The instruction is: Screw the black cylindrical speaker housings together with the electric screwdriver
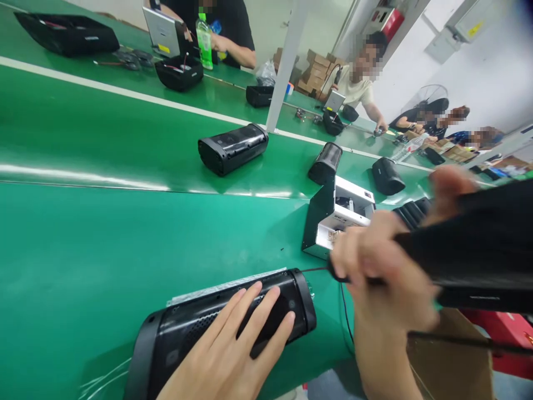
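My left hand lies with spread fingers on a glossy black speaker housing with a perforated grille. The housing rests on the green bench, with a clear plastic strip along its far edge. My right hand, blurred, is wrapped around what looks like a black electric screwdriver; most of it is hidden by the fingers, and a thin shaft points left toward the housing. Just beyond, a large blurred black housing fills the right side, with a blurred hand at its top; whose hand cannot be told.
A white-and-black screw feeder stands behind my right hand. More black housings sit on the green belt. A white post rises at its far edge. Co-workers sit opposite. A cardboard box is lower right.
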### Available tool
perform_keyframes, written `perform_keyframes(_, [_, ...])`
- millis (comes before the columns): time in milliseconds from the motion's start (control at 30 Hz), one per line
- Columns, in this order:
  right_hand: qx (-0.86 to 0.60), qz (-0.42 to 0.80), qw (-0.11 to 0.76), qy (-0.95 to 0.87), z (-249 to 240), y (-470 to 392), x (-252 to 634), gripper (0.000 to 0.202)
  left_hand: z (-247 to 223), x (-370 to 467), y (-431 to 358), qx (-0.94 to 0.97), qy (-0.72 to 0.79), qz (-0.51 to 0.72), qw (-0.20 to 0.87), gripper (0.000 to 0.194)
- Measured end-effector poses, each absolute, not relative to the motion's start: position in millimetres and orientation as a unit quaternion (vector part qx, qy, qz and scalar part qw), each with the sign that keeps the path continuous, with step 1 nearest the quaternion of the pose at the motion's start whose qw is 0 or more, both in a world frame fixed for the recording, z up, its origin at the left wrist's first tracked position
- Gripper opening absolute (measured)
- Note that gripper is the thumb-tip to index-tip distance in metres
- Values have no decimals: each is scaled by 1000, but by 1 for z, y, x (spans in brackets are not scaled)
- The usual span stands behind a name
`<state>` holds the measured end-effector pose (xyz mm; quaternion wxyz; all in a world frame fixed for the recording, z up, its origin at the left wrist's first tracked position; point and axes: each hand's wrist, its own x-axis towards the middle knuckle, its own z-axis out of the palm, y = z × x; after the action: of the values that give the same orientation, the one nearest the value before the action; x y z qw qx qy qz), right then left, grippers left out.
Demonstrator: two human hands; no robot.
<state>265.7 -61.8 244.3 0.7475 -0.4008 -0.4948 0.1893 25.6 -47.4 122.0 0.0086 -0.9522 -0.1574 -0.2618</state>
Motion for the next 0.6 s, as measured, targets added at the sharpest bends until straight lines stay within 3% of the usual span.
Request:
perform_keyframes(133, [-412, 123, 775, -463, 255, -54, 275, 35, 121, 23, -47, -949, -165, -267, -5, 47])
perform_keyframes(267, [-420, 110, 784, -442, 209, -29, 288, 17, 124, 23, -38, -952, -132, -275, 13, 45])
perform_keyframes(400, [-410, 94, 798, -432, 173, -20, 295, 29, 128, 22, -31, -952, -120, -280, 32, 41])
perform_keyframes(600, [-392, 68, 816, -419, 193, -30, 293, 44, 131, 15, -37, -932, -135, -329, -64, 32])
